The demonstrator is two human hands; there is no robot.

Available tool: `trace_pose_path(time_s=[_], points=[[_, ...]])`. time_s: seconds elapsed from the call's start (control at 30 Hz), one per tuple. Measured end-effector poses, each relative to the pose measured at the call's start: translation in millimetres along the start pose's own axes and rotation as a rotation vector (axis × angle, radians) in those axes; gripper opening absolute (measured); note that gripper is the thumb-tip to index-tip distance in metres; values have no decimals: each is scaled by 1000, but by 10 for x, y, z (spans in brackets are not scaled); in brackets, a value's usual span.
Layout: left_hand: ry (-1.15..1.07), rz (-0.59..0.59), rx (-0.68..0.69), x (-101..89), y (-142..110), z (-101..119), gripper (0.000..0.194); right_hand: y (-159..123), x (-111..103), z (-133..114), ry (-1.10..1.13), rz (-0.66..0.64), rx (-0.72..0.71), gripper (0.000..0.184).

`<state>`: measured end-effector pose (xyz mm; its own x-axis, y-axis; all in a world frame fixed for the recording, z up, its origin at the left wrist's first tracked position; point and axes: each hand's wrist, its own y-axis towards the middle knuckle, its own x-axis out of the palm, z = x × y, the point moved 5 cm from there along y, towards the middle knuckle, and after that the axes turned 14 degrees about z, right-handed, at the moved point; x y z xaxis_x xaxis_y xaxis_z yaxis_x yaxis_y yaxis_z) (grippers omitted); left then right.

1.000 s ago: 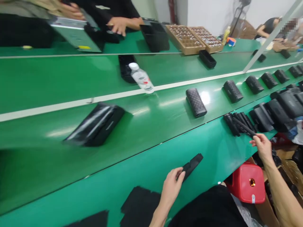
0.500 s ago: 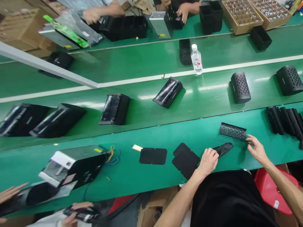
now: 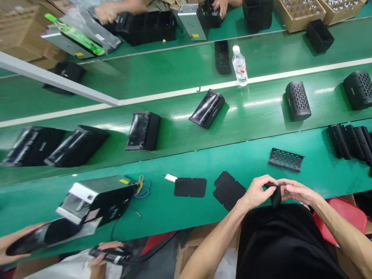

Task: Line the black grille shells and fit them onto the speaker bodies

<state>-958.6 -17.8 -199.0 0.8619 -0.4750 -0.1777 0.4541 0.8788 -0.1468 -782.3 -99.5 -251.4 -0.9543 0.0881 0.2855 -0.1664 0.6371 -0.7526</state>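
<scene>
Close in front of my body, a thin black sheet (image 3: 276, 196) is bent and raised off the bench. My left hand (image 3: 258, 190) pinches it between thumb and fingers. On its other side my right hand (image 3: 298, 191) has its fingers closed at the sheet's edge, partly hiding it. Just beyond my hands lies a slotted black grille (image 3: 286, 159), its hollow side up. To the left of my left hand, notched black sheets (image 3: 229, 190) overlap flat on the green bench, and another black sheet (image 3: 190, 187) lies farther left.
Along the green belt stand several black speaker-like housings (image 3: 207, 109) and a water bottle (image 3: 240, 66). Curved black parts (image 3: 350, 141) are lined up at right. A metal-cased machine (image 3: 99, 197) sits left, near co-workers' hands (image 3: 106, 254). A red stool (image 3: 345, 219) is beside me.
My left hand has lifted the black sheet off the bench and bent it. My right hand has left the grille and come over to the sheet. The grille now lies turned over.
</scene>
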Motion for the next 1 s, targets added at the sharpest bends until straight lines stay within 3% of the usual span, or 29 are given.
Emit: trace_pose_path(time_s=[0.1, 0.27, 0.33, 0.4, 0.47, 0.53, 0.67, 0.77, 0.83, 0.9, 1.0], points=[[-41, -20, -78, -2, 276, 32, 17, 2, -97, -150, -37, -13, -62, 49], [-83, -123, -75, 75, 770, 181, 22, 98, -484, -498, -31, 182, -250, 31], [-83, -245, -71, 159, 937, 268, 25, 140, -568, -649, -45, 235, -345, 50], [-64, -381, -44, 247, 1085, 367, 26, 189, -560, -782, -132, 210, -402, 73], [-14, -494, 1, 315, 1227, 455, 27, 239, -538, -912, -287, 181, -455, 67], [66, -548, 63, 346, 1375, 515, 27, 283, -576, -1036, -448, 199, -511, 45], [288, -507, 344, 333, 1601, 574, 29, 302, -855, -1178, -660, 385, -625, 22], [467, -433, 587, 329, 1588, 484, 30, 220, -1020, -1112, -828, 628, -793, 14], [555, -435, 667, 355, 1481, 311, 29, 177, -1005, -932, -950, 726, -844, 5], [617, -472, 681, 392, 1321, 69, 29, 166, -921, -679, -1056, 762, -816, 5], [627, -482, 609, 408, 1073, -291, 35, 158, -821, -352, -1118, 788, -738, 25]])
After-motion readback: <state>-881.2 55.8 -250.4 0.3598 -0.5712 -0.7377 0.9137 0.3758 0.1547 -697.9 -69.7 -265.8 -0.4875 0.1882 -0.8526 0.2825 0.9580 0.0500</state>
